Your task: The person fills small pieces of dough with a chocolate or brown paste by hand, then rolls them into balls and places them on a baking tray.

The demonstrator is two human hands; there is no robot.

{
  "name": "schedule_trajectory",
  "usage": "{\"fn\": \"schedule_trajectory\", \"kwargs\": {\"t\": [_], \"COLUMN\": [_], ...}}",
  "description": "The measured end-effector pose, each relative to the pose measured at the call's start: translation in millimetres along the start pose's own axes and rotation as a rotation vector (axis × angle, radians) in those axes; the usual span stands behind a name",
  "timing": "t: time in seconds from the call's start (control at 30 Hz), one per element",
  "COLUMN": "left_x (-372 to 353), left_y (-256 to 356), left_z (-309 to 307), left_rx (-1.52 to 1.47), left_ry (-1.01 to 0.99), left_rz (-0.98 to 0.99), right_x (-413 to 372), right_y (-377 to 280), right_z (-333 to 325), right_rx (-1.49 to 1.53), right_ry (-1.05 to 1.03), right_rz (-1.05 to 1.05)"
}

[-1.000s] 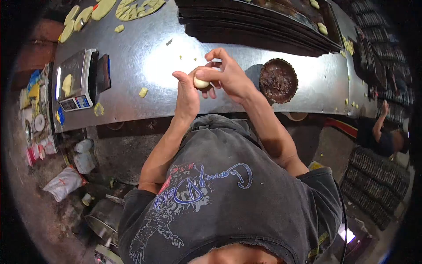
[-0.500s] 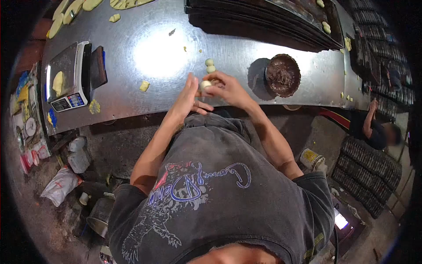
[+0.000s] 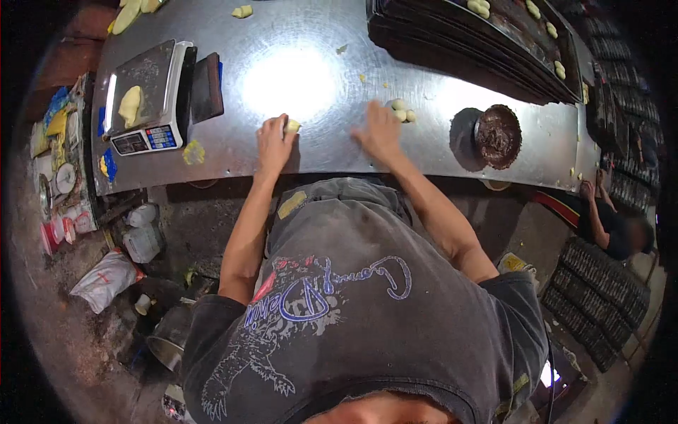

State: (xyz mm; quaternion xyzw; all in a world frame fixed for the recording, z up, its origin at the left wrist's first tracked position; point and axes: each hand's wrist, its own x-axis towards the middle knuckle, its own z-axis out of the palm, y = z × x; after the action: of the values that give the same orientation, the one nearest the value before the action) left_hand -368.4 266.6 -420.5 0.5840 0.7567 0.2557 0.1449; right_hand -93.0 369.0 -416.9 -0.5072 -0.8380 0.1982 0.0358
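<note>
My left hand point(image 3: 275, 147) is at the table's front part, its fingers closed on a small piece of pale yellow dough point(image 3: 292, 126). To the right, my right hand point(image 3: 380, 136) is slightly blurred, with the thumb stuck out and no object visible in it. Right beside its fingertips sits a small cluster of round dough balls point(image 3: 410, 116) on the metal table point(image 3: 332, 141). Further right stands a bowl of dark brown paste point(image 3: 499, 138).
A digital scale point(image 3: 152, 99) carrying a dough lump point(image 3: 131, 106) stands at the left, beside a dark block point(image 3: 207, 88). Stacked black trays point(image 3: 452, 49) with dough pieces occupy the back right. Another person point(image 3: 600, 219) is at the far right.
My hands have moved apart. The ball that was between them now appears in the cluster by my right hand, while my left hand has taken hold of the dough piece. The view has shifted.
</note>
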Motion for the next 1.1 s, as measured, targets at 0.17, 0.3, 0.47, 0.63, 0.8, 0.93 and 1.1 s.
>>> {"fn": "schedule_trajectory", "kwargs": {"t": [0.17, 0.3, 0.47, 0.63, 0.8, 0.93, 1.1], "left_x": [13.0, 14.7, 24.5, 31.1, 36.9, 40.4, 42.0], "left_y": [-23.4, 14.1, 51.9, 120.4, 200.8, 258.5, 320.7], "left_z": [16.1, -15.5, -29.0, -21.7, -14.1, -3.8, 17.8], "left_rx": [-0.333, -0.709, -0.984, -1.147, -1.21, -0.999, -0.674], "left_ry": [-0.091, -0.084, -0.072, -0.145, -0.214, -0.227, 0.079], "left_rz": [-0.086, -0.408, -0.485, -0.388, -0.193, 0.037, 0.686], "right_x": [11.6, 37.5, 60.6, -4.4, -28.1, -63.4, -86.2], "right_y": [-36.3, -34.3, -48.5, -71.6, -24.0, -7.1, 31.5], "right_z": [20.6, 2.7, -9.6, -95.5, -112.6, -166.0, -182.3], "right_rx": [-0.261, -0.282, 0.187, 0.927, 1.308, 1.575, 1.737], "right_ry": [-0.127, -0.117, 0.034, -0.006, 0.144, 0.294, 0.277], "right_rz": [-0.153, -0.159, 0.048, -0.212, 0.003, 0.079, 0.177]}}
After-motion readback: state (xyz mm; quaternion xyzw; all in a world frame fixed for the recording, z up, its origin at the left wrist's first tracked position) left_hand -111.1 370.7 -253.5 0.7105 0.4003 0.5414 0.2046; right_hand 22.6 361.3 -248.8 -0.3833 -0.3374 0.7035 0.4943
